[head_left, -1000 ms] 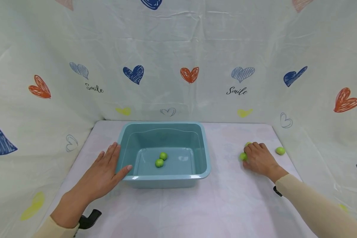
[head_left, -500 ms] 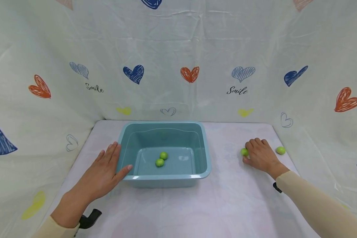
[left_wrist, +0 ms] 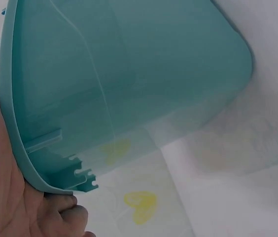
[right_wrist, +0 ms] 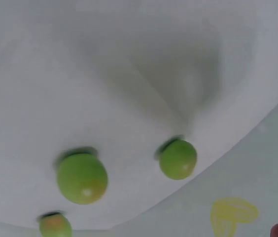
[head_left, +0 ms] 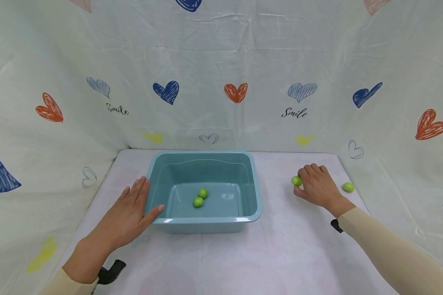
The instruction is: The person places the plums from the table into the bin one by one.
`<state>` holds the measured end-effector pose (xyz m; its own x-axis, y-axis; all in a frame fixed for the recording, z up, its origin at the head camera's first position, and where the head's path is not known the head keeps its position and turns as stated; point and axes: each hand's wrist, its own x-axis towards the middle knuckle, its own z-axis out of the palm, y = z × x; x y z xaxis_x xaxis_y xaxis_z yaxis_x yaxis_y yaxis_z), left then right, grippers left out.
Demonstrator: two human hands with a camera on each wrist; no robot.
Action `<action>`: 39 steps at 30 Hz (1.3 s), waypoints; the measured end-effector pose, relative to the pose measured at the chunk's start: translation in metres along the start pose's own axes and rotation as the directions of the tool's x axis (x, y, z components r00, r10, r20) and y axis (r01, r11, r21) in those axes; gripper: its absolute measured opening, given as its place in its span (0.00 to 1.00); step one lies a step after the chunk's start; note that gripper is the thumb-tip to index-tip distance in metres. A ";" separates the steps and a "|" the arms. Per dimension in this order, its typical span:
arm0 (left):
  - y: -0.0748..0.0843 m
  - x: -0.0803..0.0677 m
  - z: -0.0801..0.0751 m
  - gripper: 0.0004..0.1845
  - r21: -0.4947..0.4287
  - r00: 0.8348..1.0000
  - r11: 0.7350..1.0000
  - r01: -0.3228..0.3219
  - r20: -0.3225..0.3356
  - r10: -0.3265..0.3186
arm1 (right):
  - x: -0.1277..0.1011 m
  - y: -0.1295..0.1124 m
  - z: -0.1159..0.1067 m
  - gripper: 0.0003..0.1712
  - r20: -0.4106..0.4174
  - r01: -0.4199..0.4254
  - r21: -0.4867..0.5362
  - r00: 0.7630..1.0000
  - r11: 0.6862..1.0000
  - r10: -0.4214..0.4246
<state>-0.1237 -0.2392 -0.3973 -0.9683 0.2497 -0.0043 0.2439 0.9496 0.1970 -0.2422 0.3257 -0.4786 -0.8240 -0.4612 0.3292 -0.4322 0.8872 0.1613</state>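
Note:
My left hand (head_left: 127,215) lies along the left side of the blue-green plastic basin (head_left: 206,226), fingers straight and thumb over the near corner of its rim. In the left wrist view, the palm is against the basin's rim (left_wrist: 11,123). Two small round green fruits (head_left: 198,202) sit on the basin floor. Over the right part of the table, my right hand (head_left: 319,188) pinches a green fruit (head_left: 296,180) between thumb and fingers. Three more fruits, among them a larger-looking one (right_wrist: 82,178), lie on the table in the right wrist view; some yellowish-orange blush shows.
Right of the right hand, a green fruit (head_left: 348,187) lies near the edge of the white-covered table (head_left: 280,254). A plastic sheet (head_left: 266,61) printed with hearts and "Smile" stands behind and at both sides. Black wrist straps (head_left: 112,271) show below the hands.
My right hand has lifted slightly and moved left and away from me, with the pinched fruit moving along. The left hand and the basin have stayed in place.

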 end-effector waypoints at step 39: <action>-0.001 0.000 0.002 0.53 -0.035 1.000 0.999 0.019 -0.004 -0.019 | 0.116 -0.146 -0.098 0.19 -0.136 0.366 0.171 0.928 0.915 -0.346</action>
<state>-0.1233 -0.2396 -0.3989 -0.9730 0.2309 -0.0043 0.2237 0.9468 0.2315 -0.2392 0.1435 -0.3726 -0.5657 -0.7337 0.3763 -0.7594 0.6414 0.1092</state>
